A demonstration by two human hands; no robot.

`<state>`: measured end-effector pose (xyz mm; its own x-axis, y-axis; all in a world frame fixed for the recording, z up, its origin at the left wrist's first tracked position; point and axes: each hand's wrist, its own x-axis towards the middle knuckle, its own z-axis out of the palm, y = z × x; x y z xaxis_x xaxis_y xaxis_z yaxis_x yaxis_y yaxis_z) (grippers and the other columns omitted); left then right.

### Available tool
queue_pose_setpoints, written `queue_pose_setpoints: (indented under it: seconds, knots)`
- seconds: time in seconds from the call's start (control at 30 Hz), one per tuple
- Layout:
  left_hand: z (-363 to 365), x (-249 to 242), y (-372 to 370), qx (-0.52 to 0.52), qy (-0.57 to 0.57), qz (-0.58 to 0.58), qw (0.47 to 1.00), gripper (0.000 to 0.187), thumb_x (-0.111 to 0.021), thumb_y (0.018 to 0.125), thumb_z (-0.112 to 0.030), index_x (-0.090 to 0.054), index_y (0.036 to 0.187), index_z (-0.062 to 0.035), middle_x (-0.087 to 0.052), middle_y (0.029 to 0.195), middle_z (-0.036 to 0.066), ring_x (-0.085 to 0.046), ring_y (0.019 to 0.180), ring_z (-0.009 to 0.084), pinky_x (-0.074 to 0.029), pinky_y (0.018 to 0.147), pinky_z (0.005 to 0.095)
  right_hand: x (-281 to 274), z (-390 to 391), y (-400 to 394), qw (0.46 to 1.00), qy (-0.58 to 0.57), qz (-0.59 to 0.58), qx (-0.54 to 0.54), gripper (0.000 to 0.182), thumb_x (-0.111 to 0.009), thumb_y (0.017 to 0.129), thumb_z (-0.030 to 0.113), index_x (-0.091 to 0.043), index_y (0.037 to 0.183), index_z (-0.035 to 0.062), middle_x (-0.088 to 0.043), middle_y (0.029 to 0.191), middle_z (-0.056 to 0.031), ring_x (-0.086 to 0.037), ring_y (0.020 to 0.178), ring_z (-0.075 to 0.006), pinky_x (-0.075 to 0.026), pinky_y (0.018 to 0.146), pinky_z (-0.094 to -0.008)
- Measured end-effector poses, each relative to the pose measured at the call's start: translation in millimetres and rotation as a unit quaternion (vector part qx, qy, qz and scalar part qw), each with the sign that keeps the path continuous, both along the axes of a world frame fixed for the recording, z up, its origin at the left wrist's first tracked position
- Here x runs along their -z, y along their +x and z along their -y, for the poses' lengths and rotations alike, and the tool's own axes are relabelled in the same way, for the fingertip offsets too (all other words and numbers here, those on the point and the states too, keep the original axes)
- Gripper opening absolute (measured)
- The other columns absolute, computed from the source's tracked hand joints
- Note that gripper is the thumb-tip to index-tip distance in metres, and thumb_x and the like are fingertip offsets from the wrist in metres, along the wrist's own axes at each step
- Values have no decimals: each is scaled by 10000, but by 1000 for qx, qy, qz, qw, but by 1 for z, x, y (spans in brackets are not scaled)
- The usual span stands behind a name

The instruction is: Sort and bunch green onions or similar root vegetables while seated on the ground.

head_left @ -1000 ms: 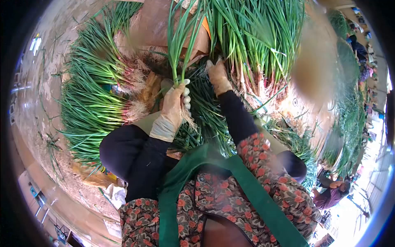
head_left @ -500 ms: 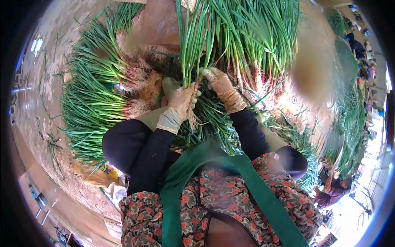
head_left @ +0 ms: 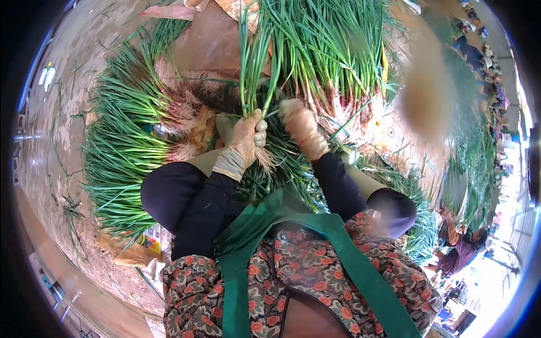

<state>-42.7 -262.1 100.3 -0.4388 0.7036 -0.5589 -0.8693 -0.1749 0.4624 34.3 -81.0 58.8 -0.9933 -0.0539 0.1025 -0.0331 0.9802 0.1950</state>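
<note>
Gloved and closed, my left hand [head_left: 245, 138] grips a small bunch of green onions [head_left: 256, 67] near its base. Their leaves point up and the pale roots hang below my fingers. My right hand [head_left: 301, 127], also gloved, is just to the right of the bunch, its fingers smeared by motion; a thin leaf or strip runs between it and the bunch. Whether that hand holds it I cannot tell. Loose green leaves [head_left: 287, 160] lie below both hands, between my knees.
A large upright pile of green onions [head_left: 338, 62] stands beyond my right hand. More bundles [head_left: 127, 141] lie at the left, roots inward. Brown sheeting [head_left: 211, 42] lies ahead. At the right are a co-worker [head_left: 465, 250] and long heaps of greens [head_left: 479, 146].
My right hand has moved off the bunch, slightly down and to the right. My left hand keeps its grip. The view has shifted slightly.
</note>
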Motion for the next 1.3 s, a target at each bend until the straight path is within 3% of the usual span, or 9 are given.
queue_pose_setpoints:
  seconds: [0.1,0.17,0.43,0.57,0.73,0.83,1.0,1.13,1.3]
  knots:
    - [3,-18,-1,-1,8,8,1000,248,-488,924,-291,-536,1026,-71,-511,662,-20,-372,438,55,-292,399,213,-31,-16,10,875,-269,278,291,334,-443,920,229,-475,1144,-16,-563,1051,-187,-590,887,-330,-483,748,-380]
    - [5,-15,4,27,40,35,998,254,-480,916,-278,-546,1007,-50,-548,702,4,-406,475,67,-322,427,222,-7,-20,18,928,-369,3,52,407,-435,939,300,-454,1202,-10,-581,1090,-164,-595,925,-303,-482,769,-364]
    - [2,-22,-5,88,215,203,951,213,-439,914,-225,-530,942,-35,-452,614,-28,-327,438,49,-295,413,204,-52,40,-8,254,-950,178,-32,346,-465,916,426,-442,1108,139,-483,884,1,-536,909,-165,-447,827,-340]
    - [3,-12,2,145,338,231,901,292,-384,958,-275,-512,1087,-46,-325,546,-75,-290,406,26,-267,401,200,-54,12,-1,759,-638,134,6,205,-485,882,117,-536,1077,80,-583,969,-32,-566,866,-146,-454,792,-253]
    - [9,-13,-2,131,269,148,943,394,-366,967,-305,-419,1286,-79,-301,531,-67,-298,422,35,-250,400,208,-49,-54,40,996,79,25,15,305,-489,805,27,-547,1098,89,-567,829,-41,-588,787,-209,-491,667,-299]
    - [3,-24,9,116,94,54,987,341,-397,948,-251,-468,1234,-80,-463,625,-32,-402,477,57,-329,415,216,-84,-21,51,705,-412,568,102,270,-599,802,239,-584,1019,79,-612,851,-81,-604,738,-153,-512,578,-342]
    - [-5,-18,17,123,11,38,992,294,-438,879,-210,-540,1100,-45,-577,760,25,-477,537,95,-405,453,229,-54,-31,14,851,-519,62,61,427,-502,910,334,-466,1237,61,-604,883,-82,-584,751,-151,-506,645,-284]
    - [-6,-27,17,120,45,88,988,246,-446,863,-222,-541,1008,-48,-481,639,4,-398,463,87,-313,397,230,-86,-4,-9,510,-837,99,172,524,-488,919,382,-369,1352,113,-522,773,34,-408,581,-43,-334,532,-187]
    - [-6,-18,10,110,38,91,989,245,-452,930,-328,-517,899,-94,-391,568,-43,-308,410,59,-242,362,204,-69,11,-7,593,-783,140,124,407,-534,893,378,-516,1180,89,-554,729,2,-481,605,-101,-395,551,-240]
